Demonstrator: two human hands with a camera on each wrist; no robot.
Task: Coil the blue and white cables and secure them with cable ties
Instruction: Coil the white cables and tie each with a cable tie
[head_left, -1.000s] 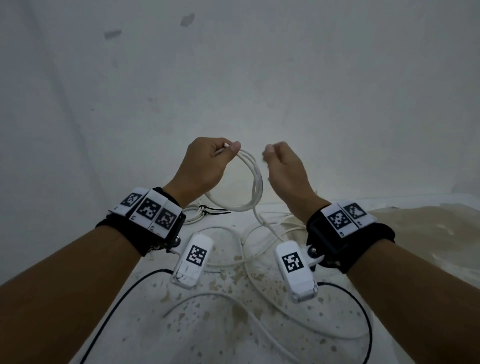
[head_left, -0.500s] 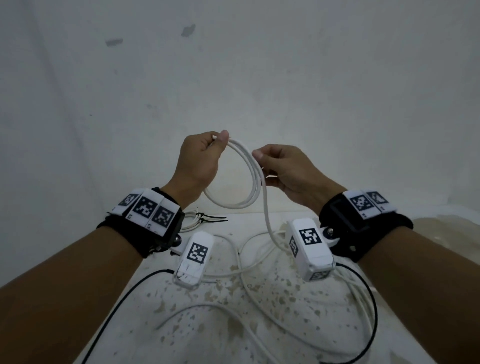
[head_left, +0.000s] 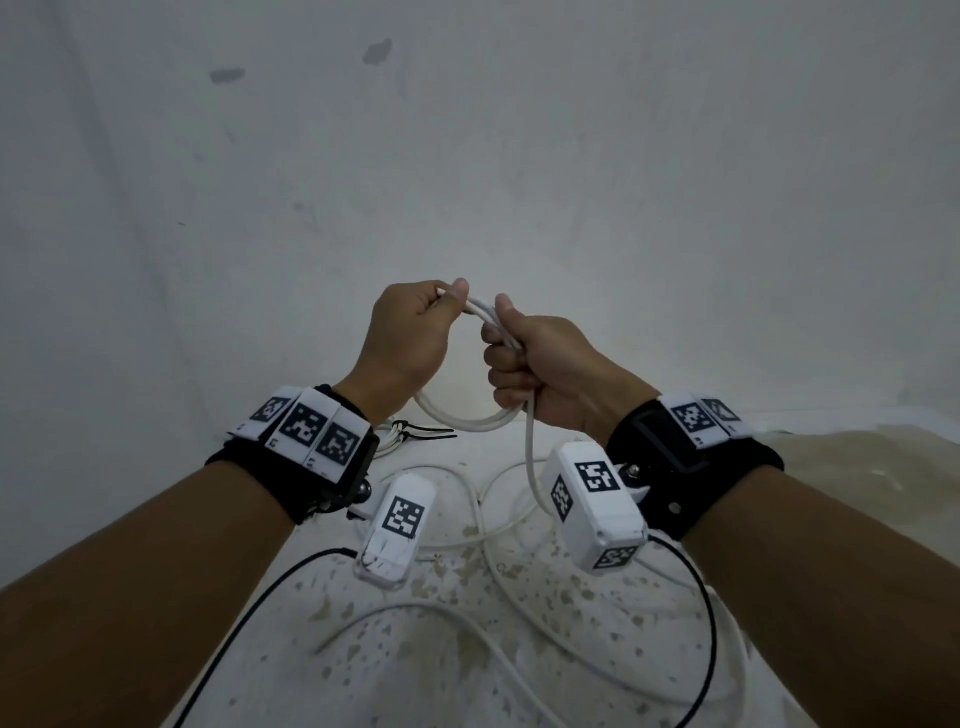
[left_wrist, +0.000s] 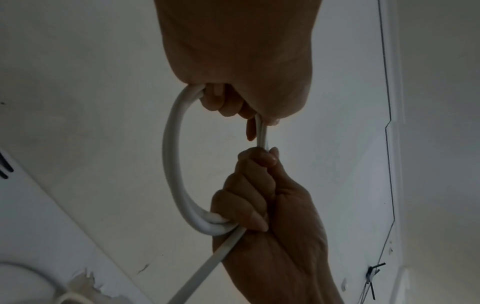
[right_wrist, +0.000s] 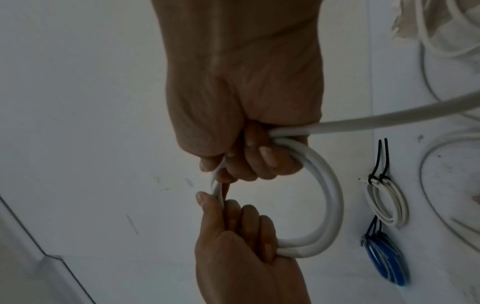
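Note:
A white cable (head_left: 467, 422) is wound into a small coil of a few turns, held up above the table between both hands. My left hand (head_left: 415, 332) pinches the top of the coil between thumb and fingers (left_wrist: 226, 102). My right hand (head_left: 540, 358) is wrapped round the coil's right side, fingers (right_wrist: 262, 158) curled over the strands. The coil (right_wrist: 335, 195) bulges out to one side between the two fists. From my right fist the loose tail (head_left: 530, 457) drops to the table and runs on in wide loops (head_left: 483, 613).
A finished white coil (right_wrist: 387, 203) and a blue coil (right_wrist: 387, 261), both bound with black cable ties (head_left: 431, 434), lie at the back of the stained white table (head_left: 415, 675). A white wall (head_left: 467, 156) rises close behind. Thin black camera leads (head_left: 711, 623) trail from my wrists.
My right hand has closed in on my left and gone from a loose finger hold on one strand to a full fist round the coil. The coil looks tighter.

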